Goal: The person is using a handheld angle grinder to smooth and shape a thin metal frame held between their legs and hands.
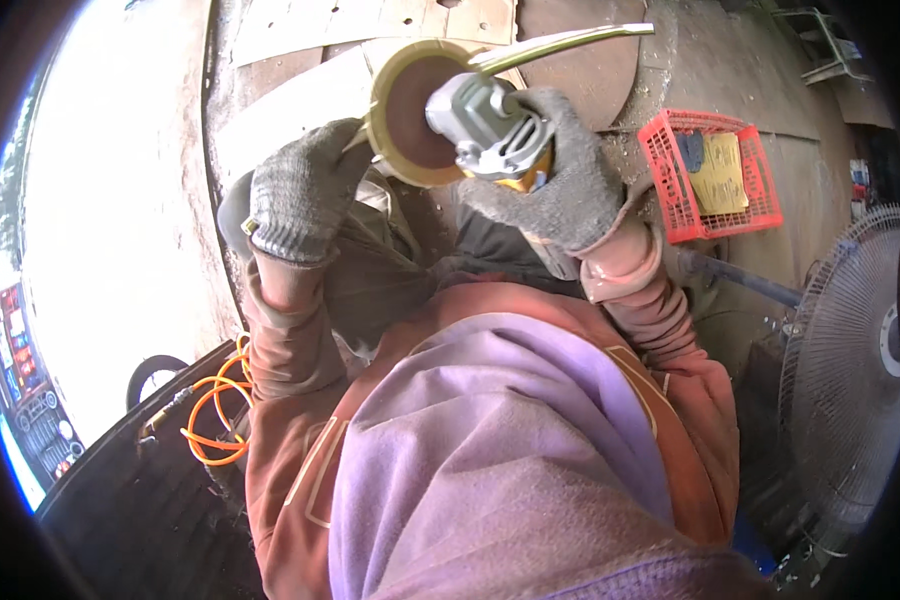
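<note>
My right hand [570, 175], in a grey knitted glove, is wrapped round an angle grinder [480, 120] with a grey metal head and a yellow-orange body. At the grinder's head is a round brown disc [415, 110] with a wide yellowish rim. A shiny, slightly curved metal bar [570, 47] sticks out to the right from behind the disc's top. My left hand [305, 190], gloved too, has its fingers closed at the disc's left edge. A pale sliver shows at those fingertips; whether it belongs to the bar cannot be told.
A red plastic basket [660, 190] holding a yellow sheet and a dark cloth stands at right. Nearer is a large fan [840, 370]. An orange coiled hose [210, 420] lies at left. Pale sheets with holes [370, 22] lie at the far side.
</note>
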Tool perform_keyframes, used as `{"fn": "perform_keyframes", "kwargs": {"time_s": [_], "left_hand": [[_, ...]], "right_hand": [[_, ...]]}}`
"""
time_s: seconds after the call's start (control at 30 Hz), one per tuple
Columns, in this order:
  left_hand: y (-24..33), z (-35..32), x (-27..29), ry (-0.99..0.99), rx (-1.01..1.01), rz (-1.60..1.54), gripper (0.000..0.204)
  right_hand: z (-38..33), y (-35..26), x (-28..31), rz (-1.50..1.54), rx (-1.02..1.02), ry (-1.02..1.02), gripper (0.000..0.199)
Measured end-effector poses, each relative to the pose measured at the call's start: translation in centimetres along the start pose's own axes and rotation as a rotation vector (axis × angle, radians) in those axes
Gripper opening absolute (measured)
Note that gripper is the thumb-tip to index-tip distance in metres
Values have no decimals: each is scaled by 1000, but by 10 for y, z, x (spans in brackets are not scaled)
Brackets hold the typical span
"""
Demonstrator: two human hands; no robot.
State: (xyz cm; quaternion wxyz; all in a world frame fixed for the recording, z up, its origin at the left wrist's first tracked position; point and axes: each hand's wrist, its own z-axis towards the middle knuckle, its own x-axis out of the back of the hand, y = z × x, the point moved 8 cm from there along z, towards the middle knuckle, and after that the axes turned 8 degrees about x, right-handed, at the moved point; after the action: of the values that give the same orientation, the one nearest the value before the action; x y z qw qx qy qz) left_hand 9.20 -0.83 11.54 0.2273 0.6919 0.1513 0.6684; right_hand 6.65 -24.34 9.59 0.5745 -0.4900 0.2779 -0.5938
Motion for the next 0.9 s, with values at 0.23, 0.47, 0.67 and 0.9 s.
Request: {"fn": "perform_keyframes", "kwargs": {"time_s": [0.23,0.47,0.67,0.9], "left_hand": [[5,-8,-13,13,-34,32,28],[17,-20,-42,22,-46,103,30],[16,-21,-46,0,-20,123,30],[18,-23,-48,-6,-32,104,32]], "right_hand": [[-41,28,82,147,-397,234,54],[-63,21,48,93,-284,66,67],[-62,21,40,157,-310,96,65],[-59,49,102,16,-556,231,50]]}}
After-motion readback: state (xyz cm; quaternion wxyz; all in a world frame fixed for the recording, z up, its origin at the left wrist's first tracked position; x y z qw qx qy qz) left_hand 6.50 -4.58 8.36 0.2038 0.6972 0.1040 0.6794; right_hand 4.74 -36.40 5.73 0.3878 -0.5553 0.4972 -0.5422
